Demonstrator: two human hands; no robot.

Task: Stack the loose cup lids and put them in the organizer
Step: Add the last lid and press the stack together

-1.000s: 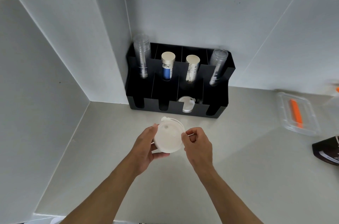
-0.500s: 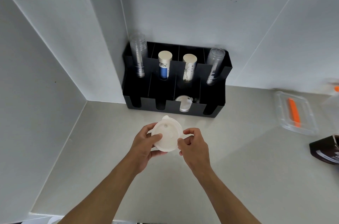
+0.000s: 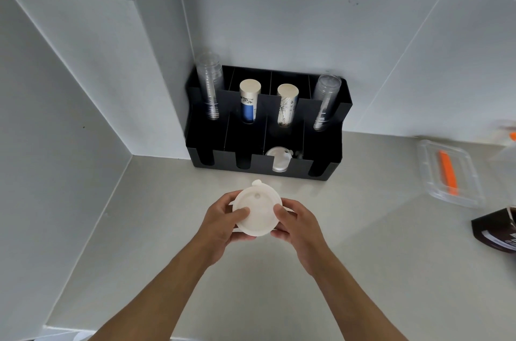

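Note:
A stack of white cup lids (image 3: 258, 211) sits between both hands above the counter. My left hand (image 3: 222, 224) grips its left edge with the thumb on top. My right hand (image 3: 297, 224) grips its right edge the same way. Just beyond stands the black organizer (image 3: 259, 166) against the wall. A clear lid (image 3: 279, 160) rests in its third front slot from the left.
The organizer's back row holds two stacks of clear cups (image 3: 209, 86) (image 3: 325, 100) and two stacks of paper cups (image 3: 248, 100) (image 3: 287, 103). A clear container with an orange item (image 3: 448, 173) and a dark box (image 3: 495, 230) lie at the right. Walls close the left corner.
Both hands have closed in on the lid stack, with the thumbs now pressing on its top. The stack sits flatter and more squarely between them.

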